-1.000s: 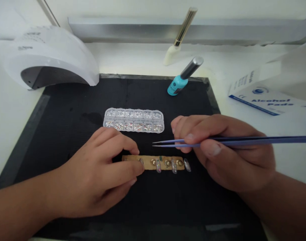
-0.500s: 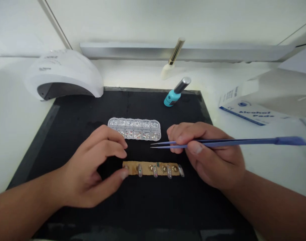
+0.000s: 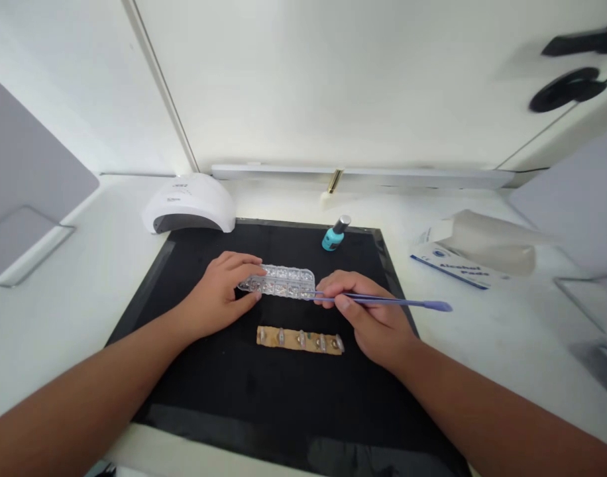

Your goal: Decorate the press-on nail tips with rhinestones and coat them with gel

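My left hand [image 3: 224,288] pinches the left end of a clear compartment case [image 3: 283,281] between its fingers and thumb. Small shiny rhinestones fill the case's two rows of compartments. In my right hand [image 3: 368,318] is a pair of blue-purple tweezers [image 3: 403,302], held nearly level, their tips at the case's lower right corner. Whether the tips hold a stone is too small to tell. Nearer to me lies a tan strip [image 3: 288,339] carrying several glittery false nails [image 3: 301,339], with neither hand touching it.
A white nail lamp [image 3: 191,202] stands at the back left of the black mat [image 3: 244,397]. A turquoise polish bottle [image 3: 333,237] is on the mat's far side. Behind it is a gold-capped bottle [image 3: 334,182]. An alcohol pads box [image 3: 452,265] sits at right.
My left hand has left the nail strip and taken hold of the rhinestone case. The tweezers have come to the case's right end. The view has tilted up and widened.
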A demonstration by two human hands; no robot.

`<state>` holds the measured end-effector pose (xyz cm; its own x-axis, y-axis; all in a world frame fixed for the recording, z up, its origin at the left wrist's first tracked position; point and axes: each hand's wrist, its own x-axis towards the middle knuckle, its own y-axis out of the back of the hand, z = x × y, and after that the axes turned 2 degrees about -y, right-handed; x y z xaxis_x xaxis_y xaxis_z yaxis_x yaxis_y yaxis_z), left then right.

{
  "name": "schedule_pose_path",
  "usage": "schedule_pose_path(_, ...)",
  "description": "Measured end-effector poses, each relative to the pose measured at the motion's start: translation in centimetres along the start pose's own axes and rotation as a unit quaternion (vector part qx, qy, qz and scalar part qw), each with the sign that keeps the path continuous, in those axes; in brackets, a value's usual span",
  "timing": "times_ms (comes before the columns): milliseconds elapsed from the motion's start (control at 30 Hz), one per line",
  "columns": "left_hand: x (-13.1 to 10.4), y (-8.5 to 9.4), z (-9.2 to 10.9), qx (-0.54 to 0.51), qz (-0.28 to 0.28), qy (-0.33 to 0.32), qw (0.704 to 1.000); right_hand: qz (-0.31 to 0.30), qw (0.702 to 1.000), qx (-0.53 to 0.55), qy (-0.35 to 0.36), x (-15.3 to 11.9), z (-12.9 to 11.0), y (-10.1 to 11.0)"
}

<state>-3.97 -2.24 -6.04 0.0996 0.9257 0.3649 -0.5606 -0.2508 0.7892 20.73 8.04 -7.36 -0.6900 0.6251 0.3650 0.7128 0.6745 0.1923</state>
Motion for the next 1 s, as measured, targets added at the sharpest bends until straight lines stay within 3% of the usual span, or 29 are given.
schedule_pose_path(233, 0.0, -0.4, -0.1, 0.035, -0.023, 0.019, 0.999, -0.022, 0.999, -0.014, -0.037, 0.3, -0.1, -0.1)
schedule_pose_path(467, -0.3, -0.3, -0.3, 0.065, -0.040, 0.009, 0.997, 0.011, 0.997, -0.005, -0.076, 1.0, -0.2, -0.5)
schedule_pose_path(600, 0.5, 0.8, -0.7, 0.090, -0.097, -0.017, 0.991, 0.013, 0.996, 0.017, -0.090, 1.5, -1.3, -0.4)
schedule_pose_path(800, 3.1, 2.7, -1.6, 0.106, -0.199, -0.106, 0.968, -0.007, 0.995, 0.059, -0.078, 3.7, -3.4, 0.2)
schedule_pose_path(1000, 4.1, 3.0, -2.7, 0.100, -0.244, -0.145, 0.954, -0.042, 0.991, 0.107, -0.074, 6.1, -1.6, -2.1)
